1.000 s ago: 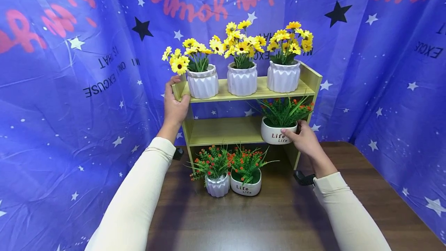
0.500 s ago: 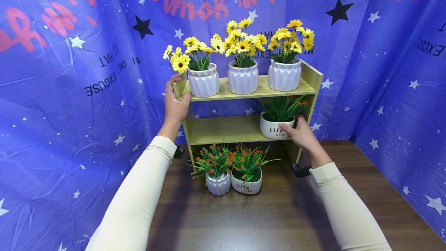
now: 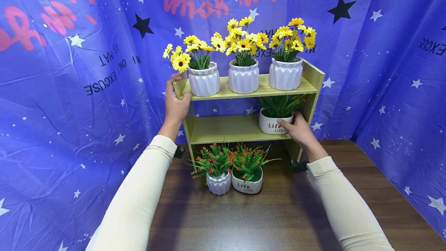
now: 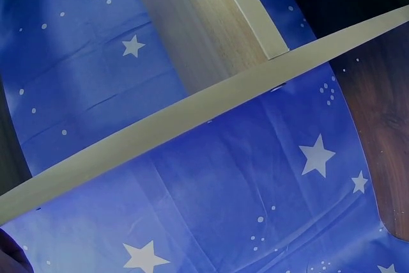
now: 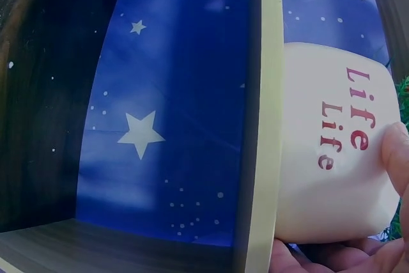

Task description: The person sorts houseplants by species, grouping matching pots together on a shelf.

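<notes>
A white pot marked "Life" (image 3: 273, 124) with green sprigs and red buds stands at the right end of the wooden rack's middle shelf (image 3: 223, 129). My right hand (image 3: 294, 127) grips this pot, thumb on its front, fingers round its right side. In the right wrist view the "Life" pot (image 5: 332, 151) sits past the shelf's front edge (image 5: 265, 126), with my thumb (image 5: 399, 158) on it. My left hand (image 3: 177, 91) grips the top-left corner of the rack (image 3: 179, 86).
Three ribbed white pots of yellow flowers (image 3: 243, 76) line the top shelf. On the dark wooden table (image 3: 278, 220), under the rack, stand a ribbed pot (image 3: 218, 183) and a second "Life" pot (image 3: 246, 185), both with red buds. Blue star-printed cloth (image 3: 69, 107) hangs all around.
My right hand has carried the "Life" pot up and further in, from the shelf's front edge to rest on the middle shelf. The left hand has kept its hold on the rack.
</notes>
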`<state>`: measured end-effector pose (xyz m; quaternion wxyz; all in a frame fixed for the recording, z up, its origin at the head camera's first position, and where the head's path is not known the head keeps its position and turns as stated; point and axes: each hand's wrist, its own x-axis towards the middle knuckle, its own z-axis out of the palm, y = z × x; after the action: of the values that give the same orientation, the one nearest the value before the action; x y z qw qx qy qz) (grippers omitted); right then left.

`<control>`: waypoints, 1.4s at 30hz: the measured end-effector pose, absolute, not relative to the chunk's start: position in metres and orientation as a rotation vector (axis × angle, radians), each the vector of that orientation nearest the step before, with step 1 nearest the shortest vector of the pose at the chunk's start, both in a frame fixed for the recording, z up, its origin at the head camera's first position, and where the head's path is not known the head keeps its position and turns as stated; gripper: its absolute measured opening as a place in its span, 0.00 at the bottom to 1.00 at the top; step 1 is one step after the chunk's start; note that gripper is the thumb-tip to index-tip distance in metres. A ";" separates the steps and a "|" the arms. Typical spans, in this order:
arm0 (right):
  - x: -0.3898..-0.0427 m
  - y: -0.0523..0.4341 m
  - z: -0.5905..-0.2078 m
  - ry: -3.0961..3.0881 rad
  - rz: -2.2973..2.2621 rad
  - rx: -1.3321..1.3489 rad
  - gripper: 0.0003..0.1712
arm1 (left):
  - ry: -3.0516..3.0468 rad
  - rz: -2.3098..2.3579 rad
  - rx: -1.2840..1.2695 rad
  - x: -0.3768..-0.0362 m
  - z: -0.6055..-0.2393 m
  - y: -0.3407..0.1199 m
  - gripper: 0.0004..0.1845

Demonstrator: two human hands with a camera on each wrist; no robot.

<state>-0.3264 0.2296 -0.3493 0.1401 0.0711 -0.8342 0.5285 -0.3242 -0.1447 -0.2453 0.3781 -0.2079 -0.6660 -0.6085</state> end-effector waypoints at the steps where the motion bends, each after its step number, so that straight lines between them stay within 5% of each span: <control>1: -0.327 0.230 -0.349 -2.408 1.524 0.203 0.32 | -1.700 -1.558 -0.533 -0.324 -0.245 -0.144 0.25; 15: -0.329 0.230 -0.353 -2.385 1.650 0.187 0.38 | -1.738 -1.573 -0.496 -0.322 -0.245 -0.144 0.26; 24: -0.296 0.236 -0.350 -2.376 1.660 0.184 0.50 | -1.741 -1.589 -0.505 -0.323 -0.246 -0.144 0.26; 42: -0.223 0.225 -0.428 -2.463 1.516 0.076 0.41 | -1.696 -1.596 -0.530 -0.324 -0.245 -0.142 0.26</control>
<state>-0.2234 0.2248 -0.4282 0.1242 0.0260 -0.8448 0.5199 -0.3237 -0.1420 -0.2448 0.3680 -0.2064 -0.6603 -0.6213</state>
